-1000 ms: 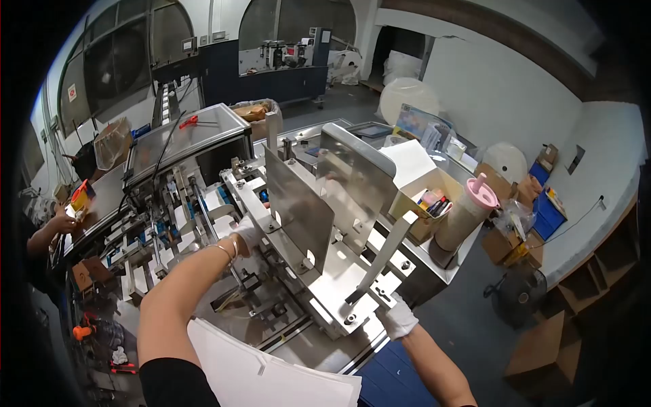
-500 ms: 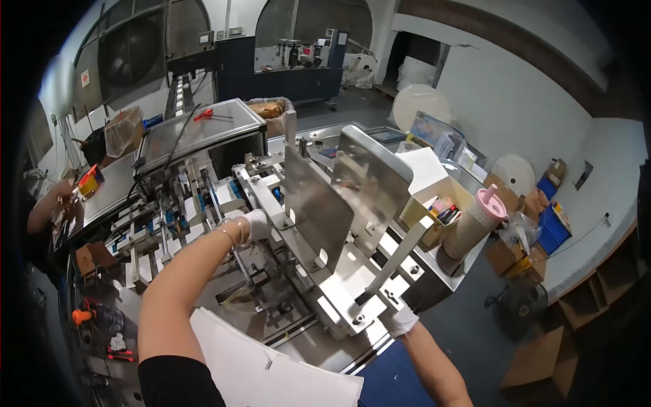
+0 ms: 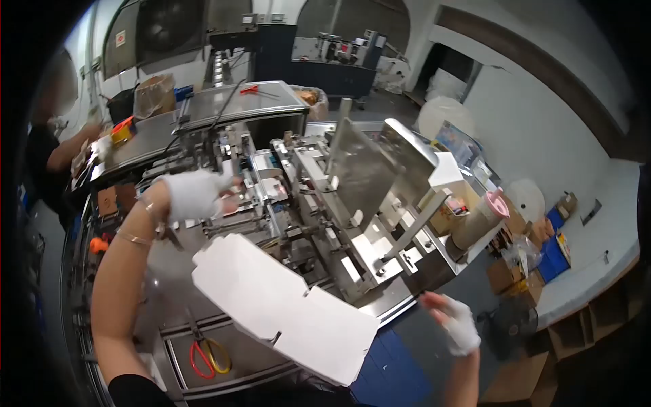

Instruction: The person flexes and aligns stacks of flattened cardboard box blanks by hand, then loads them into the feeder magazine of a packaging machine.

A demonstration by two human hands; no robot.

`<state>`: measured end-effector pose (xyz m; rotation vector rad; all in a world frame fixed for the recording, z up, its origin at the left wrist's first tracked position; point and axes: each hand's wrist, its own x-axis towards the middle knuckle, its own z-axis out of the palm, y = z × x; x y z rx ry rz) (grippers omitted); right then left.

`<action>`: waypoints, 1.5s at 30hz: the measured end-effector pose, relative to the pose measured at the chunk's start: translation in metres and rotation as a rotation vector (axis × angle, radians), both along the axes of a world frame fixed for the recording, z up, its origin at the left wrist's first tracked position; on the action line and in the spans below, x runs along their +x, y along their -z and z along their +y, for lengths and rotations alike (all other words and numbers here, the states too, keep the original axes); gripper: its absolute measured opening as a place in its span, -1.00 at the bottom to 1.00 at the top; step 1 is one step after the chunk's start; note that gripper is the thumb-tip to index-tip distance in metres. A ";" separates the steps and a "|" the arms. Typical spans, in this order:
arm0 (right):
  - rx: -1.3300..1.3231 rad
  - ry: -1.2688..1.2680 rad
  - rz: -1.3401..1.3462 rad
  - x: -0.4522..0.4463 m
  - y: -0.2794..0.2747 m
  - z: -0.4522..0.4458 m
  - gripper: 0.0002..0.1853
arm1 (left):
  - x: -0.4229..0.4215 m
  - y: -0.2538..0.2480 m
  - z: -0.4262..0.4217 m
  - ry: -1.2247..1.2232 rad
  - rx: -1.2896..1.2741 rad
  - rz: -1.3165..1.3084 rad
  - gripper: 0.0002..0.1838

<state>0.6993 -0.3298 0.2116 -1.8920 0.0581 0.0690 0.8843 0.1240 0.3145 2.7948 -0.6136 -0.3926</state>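
Room, head view: a workshop with a pale wall (image 3: 542, 102) beyond the right hand, machinery far ahead, and another person (image 3: 47, 163) past the left hand.
White sheets (image 3: 291, 305): stacked flat between the hands, toward the wearer, one end just below the left hand; probably laid there to stay within reach of both.
Left hand (image 3: 195, 195): raised, white-gloved with bare fingertips, fingers loosely curled; blur leaves me unable to tell whether it grasps anything.
Right hand (image 3: 453, 322): gloved likewise, released, fingers loose, well apart from the metal plates and beside the stack's near end.
Metal plates (image 3: 363, 173): upright ahead of the right hand with a gap between them, presumably set so to guide flat material.
Scissors (image 3: 197, 337): below the left hand, red and yellow handles toward the wearer, perhaps for easy pickup.
Tumbler (image 3: 469, 225): pink-lidded, ahead of the right hand, seemingly kept clear of moving parts.
Desk (image 3: 173, 275): grey metal below the left hand, meeting rails and rollers farther ahead.
Floor (image 3: 475, 281): grey, beyond the right hand.
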 end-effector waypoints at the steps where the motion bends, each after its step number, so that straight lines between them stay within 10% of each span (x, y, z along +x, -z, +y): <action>1: 0.169 -0.074 -0.105 -0.017 -0.019 0.011 -0.53 | -0.021 0.002 0.019 -0.038 -0.010 0.064 -0.30; 7: -0.738 -0.740 -0.501 -0.009 -0.076 0.102 -0.01 | -0.088 0.048 0.033 -0.128 -0.234 0.154 -0.31; 12: -0.674 -0.706 -0.447 0.051 -0.067 0.169 -0.11 | -0.095 0.074 0.041 -0.347 -0.686 0.317 -0.43; 18: -0.245 -0.619 0.012 0.123 -0.043 0.238 -0.40 | -0.133 0.142 0.003 -0.469 -0.991 -0.250 -0.23; 25: -0.434 -0.667 0.007 0.114 -0.058 0.250 -0.46 | -0.136 0.174 -0.044 -0.540 -1.446 -0.463 -0.25; 34: -0.565 -0.682 -0.488 0.114 -0.054 0.249 -0.55 | -0.141 0.172 -0.042 -0.594 -1.335 -0.493 -0.18; 38: 0.126 -0.519 0.072 0.122 -0.056 0.250 -0.54 | -0.146 0.168 -0.044 -0.612 -1.259 -0.554 -0.18; 42: -0.061 -0.567 0.220 0.130 -0.061 0.251 -0.59 | -0.145 0.172 -0.045 -0.654 -0.861 -0.656 -0.17; 45: -0.048 -0.704 0.040 0.086 -0.115 0.249 -0.58 | -0.145 0.151 -0.044 -0.541 -1.077 -0.656 -0.19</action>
